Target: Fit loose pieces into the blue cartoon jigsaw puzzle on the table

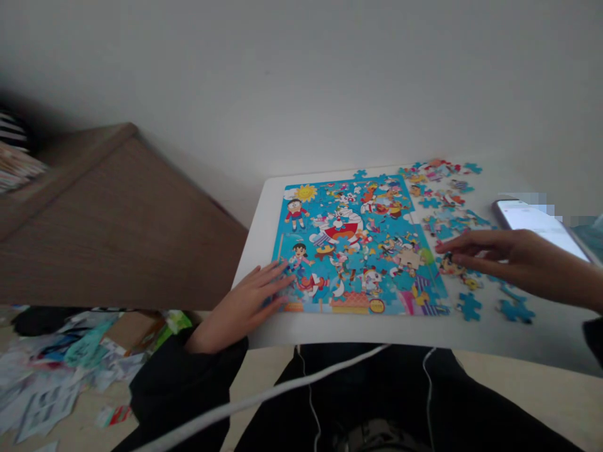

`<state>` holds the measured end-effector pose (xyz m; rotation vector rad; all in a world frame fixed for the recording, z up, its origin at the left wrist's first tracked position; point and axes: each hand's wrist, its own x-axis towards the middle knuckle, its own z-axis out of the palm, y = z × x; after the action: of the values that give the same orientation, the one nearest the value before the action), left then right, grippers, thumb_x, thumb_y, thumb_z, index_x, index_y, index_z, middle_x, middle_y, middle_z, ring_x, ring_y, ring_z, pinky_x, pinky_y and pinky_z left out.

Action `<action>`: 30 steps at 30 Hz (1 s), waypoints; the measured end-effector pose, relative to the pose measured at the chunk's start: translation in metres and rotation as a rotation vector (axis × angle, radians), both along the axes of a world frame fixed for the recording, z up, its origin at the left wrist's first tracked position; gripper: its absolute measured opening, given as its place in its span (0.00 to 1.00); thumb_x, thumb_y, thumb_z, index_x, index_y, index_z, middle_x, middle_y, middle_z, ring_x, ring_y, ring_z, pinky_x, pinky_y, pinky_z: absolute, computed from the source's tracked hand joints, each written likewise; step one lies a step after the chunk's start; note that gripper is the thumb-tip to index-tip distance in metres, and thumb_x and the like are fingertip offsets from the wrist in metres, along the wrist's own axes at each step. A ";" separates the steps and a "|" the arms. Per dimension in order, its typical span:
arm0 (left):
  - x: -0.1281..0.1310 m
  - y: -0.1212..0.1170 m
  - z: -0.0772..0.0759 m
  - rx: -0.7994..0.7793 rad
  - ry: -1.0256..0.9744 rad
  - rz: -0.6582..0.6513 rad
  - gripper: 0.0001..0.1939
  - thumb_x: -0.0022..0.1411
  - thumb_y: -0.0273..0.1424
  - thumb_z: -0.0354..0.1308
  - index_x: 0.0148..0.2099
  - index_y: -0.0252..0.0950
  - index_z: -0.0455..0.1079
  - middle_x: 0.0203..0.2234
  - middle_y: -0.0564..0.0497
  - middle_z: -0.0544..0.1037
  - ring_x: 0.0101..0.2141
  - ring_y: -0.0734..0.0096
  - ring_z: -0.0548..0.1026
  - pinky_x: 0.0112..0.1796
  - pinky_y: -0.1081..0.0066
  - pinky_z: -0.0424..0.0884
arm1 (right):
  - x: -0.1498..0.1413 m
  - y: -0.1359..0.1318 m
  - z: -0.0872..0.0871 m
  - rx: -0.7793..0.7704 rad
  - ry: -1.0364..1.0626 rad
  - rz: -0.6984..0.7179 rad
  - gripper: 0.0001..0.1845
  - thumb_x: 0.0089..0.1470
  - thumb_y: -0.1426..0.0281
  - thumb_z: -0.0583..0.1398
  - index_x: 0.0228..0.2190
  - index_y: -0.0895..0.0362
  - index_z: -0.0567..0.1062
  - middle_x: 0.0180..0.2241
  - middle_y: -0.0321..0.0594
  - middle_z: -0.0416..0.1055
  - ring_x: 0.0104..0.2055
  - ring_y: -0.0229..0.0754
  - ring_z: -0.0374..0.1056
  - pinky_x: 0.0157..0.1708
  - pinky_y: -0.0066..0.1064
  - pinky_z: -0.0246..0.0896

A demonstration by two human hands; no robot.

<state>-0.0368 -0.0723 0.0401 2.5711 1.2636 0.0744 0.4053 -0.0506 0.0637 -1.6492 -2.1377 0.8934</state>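
A blue cartoon jigsaw puzzle (339, 248) lies on a small white table, with a figure in red and white near its middle. My left hand (257, 295) rests flat over the puzzle's lower left edge, fingers spread, holding nothing. Over the loose pieces right of the puzzle is my right hand (513, 257), its fingers stretched out and slightly apart. Its fingertips are at a loose puzzle piece (453, 267) beside the puzzle's right edge; whether they touch it is unclear. Blue pieces (468, 306) lie below that hand.
More jigsaw pieces (438, 169) are heaped at the table's back right. A lit phone (537, 223) lies beyond my right hand. On the left stands a wooden cabinet (117, 220). Bags and papers (89, 345) litter the floor there. A white cable (264, 397) crosses my lap.
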 end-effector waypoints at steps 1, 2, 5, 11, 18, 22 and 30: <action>0.001 -0.004 -0.001 -0.001 0.023 -0.008 0.22 0.69 0.41 0.45 0.62 0.46 0.60 0.63 0.48 0.60 0.61 0.60 0.59 0.58 0.53 0.59 | 0.001 -0.007 -0.003 -0.007 0.017 0.008 0.16 0.52 0.54 0.57 0.39 0.44 0.78 0.35 0.39 0.77 0.32 0.43 0.72 0.27 0.33 0.68; 0.003 -0.008 -0.002 0.000 0.047 -0.013 0.23 0.69 0.42 0.44 0.64 0.46 0.56 0.63 0.48 0.58 0.62 0.60 0.58 0.58 0.53 0.59 | 0.001 -0.013 -0.007 -0.009 0.029 0.014 0.14 0.53 0.55 0.57 0.38 0.44 0.78 0.36 0.39 0.77 0.34 0.43 0.72 0.27 0.33 0.68; 0.017 -0.013 -0.007 0.025 0.120 -0.016 0.28 0.69 0.43 0.42 0.67 0.40 0.50 0.65 0.43 0.54 0.63 0.58 0.54 0.58 0.56 0.59 | 0.002 -0.027 -0.015 -0.009 0.058 0.021 0.12 0.54 0.58 0.56 0.38 0.41 0.77 0.40 0.38 0.77 0.39 0.45 0.73 0.30 0.33 0.70; 0.061 -0.006 -0.012 0.119 0.208 0.033 0.27 0.69 0.42 0.42 0.64 0.30 0.55 0.63 0.34 0.56 0.63 0.51 0.53 0.59 0.54 0.57 | 0.006 -0.040 -0.014 0.056 0.121 -0.003 0.12 0.54 0.59 0.57 0.41 0.36 0.75 0.42 0.34 0.76 0.40 0.45 0.73 0.30 0.34 0.72; 0.109 0.020 0.015 0.128 0.290 -0.030 0.23 0.66 0.41 0.50 0.58 0.33 0.62 0.53 0.38 0.69 0.51 0.51 0.69 0.49 0.54 0.66 | 0.012 -0.053 -0.009 0.231 0.163 -0.106 0.14 0.54 0.61 0.59 0.42 0.29 0.73 0.39 0.29 0.76 0.38 0.42 0.73 0.29 0.31 0.72; 0.129 0.030 0.020 0.183 0.291 -0.078 0.20 0.65 0.39 0.53 0.55 0.34 0.66 0.47 0.43 0.73 0.46 0.56 0.70 0.45 0.59 0.68 | 0.011 -0.059 -0.018 0.314 0.219 -0.155 0.15 0.54 0.61 0.60 0.43 0.29 0.73 0.38 0.26 0.77 0.34 0.38 0.73 0.25 0.26 0.71; 0.136 0.040 0.004 0.284 0.164 -0.123 0.12 0.66 0.35 0.53 0.46 0.33 0.72 0.41 0.47 0.77 0.42 0.63 0.73 0.43 0.65 0.68 | 0.014 -0.064 -0.029 0.286 0.234 -0.180 0.14 0.53 0.61 0.61 0.43 0.35 0.75 0.37 0.26 0.78 0.30 0.35 0.72 0.22 0.21 0.68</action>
<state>0.0989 -0.0322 0.0436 2.9471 1.2226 0.0191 0.4197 -0.1146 0.0350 -1.4849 -1.8306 0.6549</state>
